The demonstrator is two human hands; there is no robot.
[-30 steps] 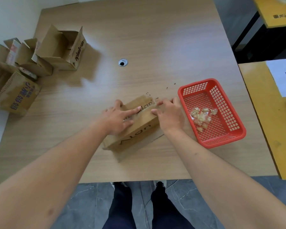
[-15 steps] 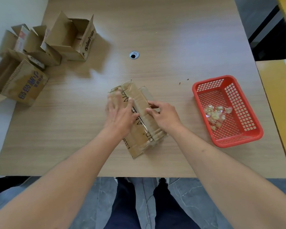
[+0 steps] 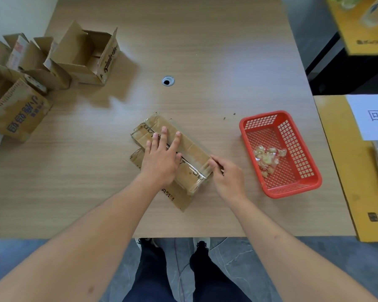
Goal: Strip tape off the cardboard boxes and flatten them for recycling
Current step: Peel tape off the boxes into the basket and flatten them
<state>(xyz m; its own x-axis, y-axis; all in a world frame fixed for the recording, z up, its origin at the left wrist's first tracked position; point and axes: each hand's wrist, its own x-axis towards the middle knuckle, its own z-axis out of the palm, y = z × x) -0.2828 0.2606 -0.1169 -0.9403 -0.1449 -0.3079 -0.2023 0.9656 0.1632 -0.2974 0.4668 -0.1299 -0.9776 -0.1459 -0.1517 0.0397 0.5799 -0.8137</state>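
The taped cardboard box (image 3: 177, 155) lies near the table (image 3: 205, 51) centre, left of the red basket (image 3: 310, 184) holding tape scraps (image 3: 267, 158). The left hand (image 3: 162, 160) presses flat on it, fingers straight. The right hand (image 3: 227, 177) pinches at the box's near-right end, where clear tape (image 3: 196, 168) wraps over. Keep that downward press firm, and peel low along the seam so the strip likely comes off in 1 piece.

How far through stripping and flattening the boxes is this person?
Early. Crumpled clear tape scraps lie in the red plastic basket. In hand: left hand presses the taped brown cardboard box while right hand pinches its end. Left: the open cardboard boxes at the table's far-left corner stand unflattened.
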